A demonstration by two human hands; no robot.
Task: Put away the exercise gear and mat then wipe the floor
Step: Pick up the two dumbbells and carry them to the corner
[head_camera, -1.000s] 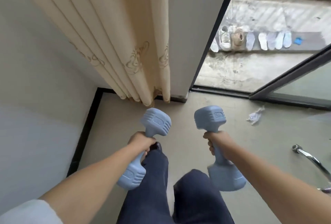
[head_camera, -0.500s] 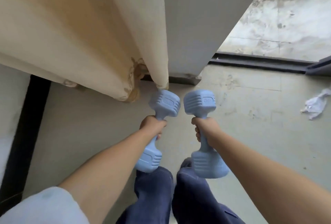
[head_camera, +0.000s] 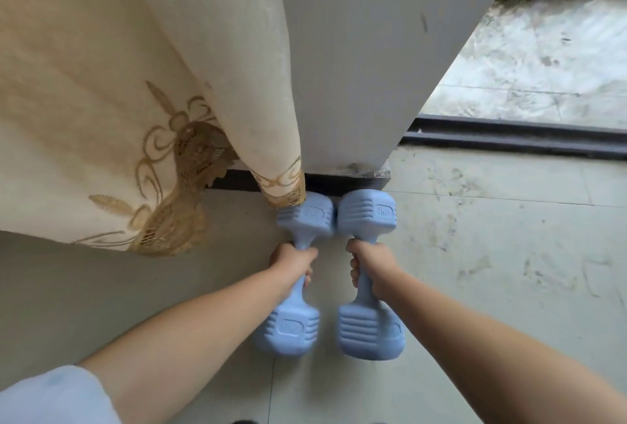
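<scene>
Two light-blue dumbbells lie side by side, low at the floor by the foot of a white wall pillar. My left hand (head_camera: 292, 262) grips the handle of the left dumbbell (head_camera: 291, 321), whose far end touches the curtain hem. My right hand (head_camera: 371, 267) grips the handle of the right dumbbell (head_camera: 368, 325). Their far heads almost touch each other against the dark baseboard (head_camera: 342, 182). No mat is in view.
A cream curtain (head_camera: 135, 91) with gold embroidery hangs at the left, its hem just above the floor. The white pillar (head_camera: 366, 50) stands straight ahead. A dark sliding-door track (head_camera: 515, 138) runs at the right, with a stained balcony floor (head_camera: 543, 60) beyond. Grey floor tiles surround the dumbbells.
Both hands have carried the dumbbells forward and down to the base of the pillar, and the two dumbbells have come close together. My view has dropped lower toward the floor.
</scene>
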